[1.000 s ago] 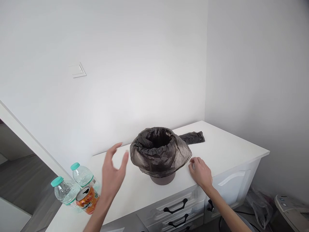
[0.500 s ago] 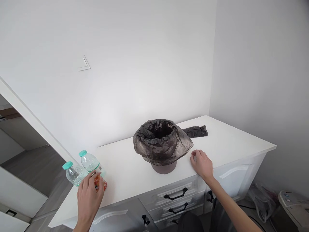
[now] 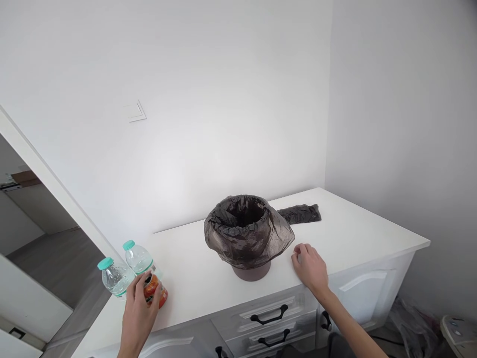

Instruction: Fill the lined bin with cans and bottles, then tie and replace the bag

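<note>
At the left end of the white cabinet top point(image 3: 194, 283), my left hand point(image 3: 138, 308) has its fingers and thumb around an orange-red drink can point(image 3: 152, 288). Part of the can is hidden behind the fingers. Just beyond it stand two clear plastic bottles with turquoise caps, a nearer bottle point(image 3: 114, 278) and a farther bottle point(image 3: 138, 257). My right hand point(image 3: 310, 266) rests loosely curled near the front edge, and nothing shows in it. Left of that hand stands a small brownish bin point(image 3: 252, 273), lined with a dark translucent bag point(image 3: 242, 243) folded over its rim.
Behind the bin to the right lies a roll of black bags point(image 3: 301, 214). Drawers with black handles point(image 3: 270, 315) are below the cabinet top. A wall switch point(image 3: 137, 112) is at upper left, a doorway at far left. Clear plastic wrapping point(image 3: 413, 323) lies on the floor at right.
My left hand's fingers have shifted around the can, and more of its orange side shows. The view has tilted up slightly. My right hand, the bin and the bottles stay in place.
</note>
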`<state>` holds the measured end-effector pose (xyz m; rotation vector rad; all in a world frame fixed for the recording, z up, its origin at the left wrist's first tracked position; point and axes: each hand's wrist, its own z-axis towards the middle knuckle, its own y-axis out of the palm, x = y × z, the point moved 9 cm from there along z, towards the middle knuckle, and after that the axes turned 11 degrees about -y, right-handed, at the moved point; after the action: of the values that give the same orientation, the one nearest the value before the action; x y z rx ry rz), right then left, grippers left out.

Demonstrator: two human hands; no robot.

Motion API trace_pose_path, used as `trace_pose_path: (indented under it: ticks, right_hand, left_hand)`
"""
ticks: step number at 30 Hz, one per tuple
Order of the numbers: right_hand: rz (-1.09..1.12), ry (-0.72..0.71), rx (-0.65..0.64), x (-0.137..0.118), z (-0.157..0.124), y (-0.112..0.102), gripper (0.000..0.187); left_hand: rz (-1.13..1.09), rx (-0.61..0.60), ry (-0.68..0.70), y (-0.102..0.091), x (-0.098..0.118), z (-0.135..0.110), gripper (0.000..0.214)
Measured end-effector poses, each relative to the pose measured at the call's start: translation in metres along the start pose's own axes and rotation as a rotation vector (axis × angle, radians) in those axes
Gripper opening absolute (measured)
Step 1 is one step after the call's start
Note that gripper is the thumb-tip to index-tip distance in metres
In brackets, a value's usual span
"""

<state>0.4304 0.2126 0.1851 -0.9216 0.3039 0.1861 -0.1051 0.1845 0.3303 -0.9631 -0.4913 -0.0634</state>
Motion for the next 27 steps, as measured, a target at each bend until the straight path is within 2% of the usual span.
trace_pose_path:
  ticks: [5,7,9,11,14,16,19,21,23,25,27]
  right_hand:
    - [-0.009,-0.028,0.009,-0.002,-0.002,0.0,0.008]
    - [-0.012,-0.03,0.001,-0.002,-0.003,0.002,0.007]
    - [-0.016,-0.038,-0.009,-0.001,-0.004,0.004,0.005]
    - [-0.024,-0.057,-0.011,-0.002,-0.006,0.005,0.005]
    - [-0.036,-0.076,-0.003,-0.001,-0.009,0.005,0.004]
    - [-0.042,-0.078,0.001,0.001,-0.011,0.005,0.004]
    - [-0.049,-0.071,0.004,0.002,-0.012,0.006,0.005]
    - [-0.049,-0.06,0.009,0.002,-0.011,0.007,0.006]
    - [-0.049,-0.047,0.017,0.002,-0.01,0.007,0.006]
    - [-0.048,-0.04,0.018,0.002,-0.008,0.008,0.006]
    - [-0.043,-0.033,0.01,0.001,-0.007,0.007,0.006]
  left_hand:
    - [-0.066,-0.112,-0.107,-0.003,0.002,-0.002,0.069]
    - [-0.128,-0.134,-0.12,-0.009,0.011,0.0,0.074]
    - [-0.217,-0.09,-0.107,-0.025,0.03,0.002,0.078]
    - [-0.343,-0.002,-0.055,-0.049,0.059,0.001,0.083]
    - [-0.572,0.076,0.042,-0.085,0.116,-0.007,0.08]
    - [-0.711,0.066,0.127,-0.105,0.157,-0.014,0.076]
    - [-0.849,-0.031,0.247,-0.12,0.218,-0.025,0.073]
    - [-0.902,-0.095,0.309,-0.122,0.251,-0.028,0.07]
    - [-0.914,-0.161,0.369,-0.114,0.278,-0.028,0.065]
    - [-0.872,-0.226,0.424,-0.096,0.3,-0.024,0.063]
    - [-0.784,-0.272,0.466,-0.072,0.312,-0.02,0.065]
